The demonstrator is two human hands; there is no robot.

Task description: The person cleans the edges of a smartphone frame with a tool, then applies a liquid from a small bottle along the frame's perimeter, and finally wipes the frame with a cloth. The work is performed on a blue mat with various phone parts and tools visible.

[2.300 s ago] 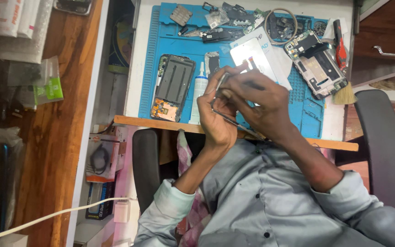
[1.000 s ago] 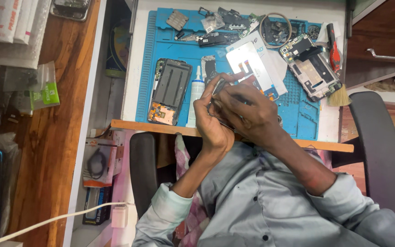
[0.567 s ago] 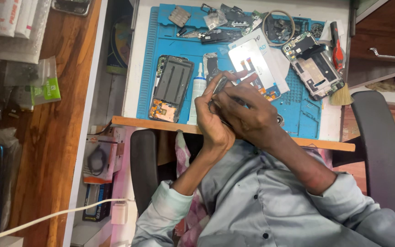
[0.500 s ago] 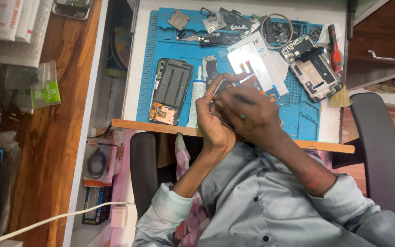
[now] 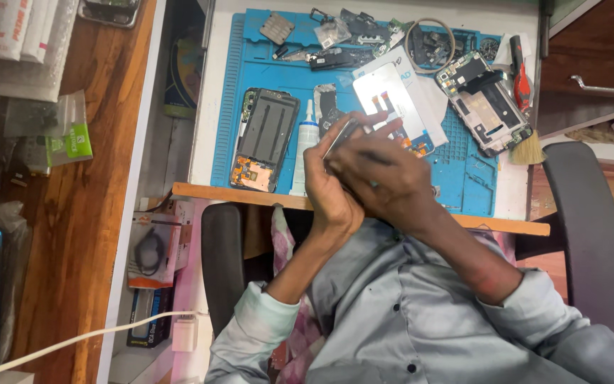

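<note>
Blue work mat point(image 5: 463, 178) carries an opened phone body point(image 5: 264, 139), white glue bottle point(image 5: 305, 142), second gutted phone point(image 5: 483, 99) and loose parts. Left hand point(image 5: 332, 188) and right hand point(image 5: 385, 178) press together above the mat's near edge, both clamped on a thin grey phone part point(image 5: 341, 136), mostly hidden by fingers.

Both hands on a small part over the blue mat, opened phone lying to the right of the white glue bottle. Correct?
Not quite: in the head view the opened phone lies left of the glue bottle. Both hands, left and right, do hold a small part over the blue mat.
</note>
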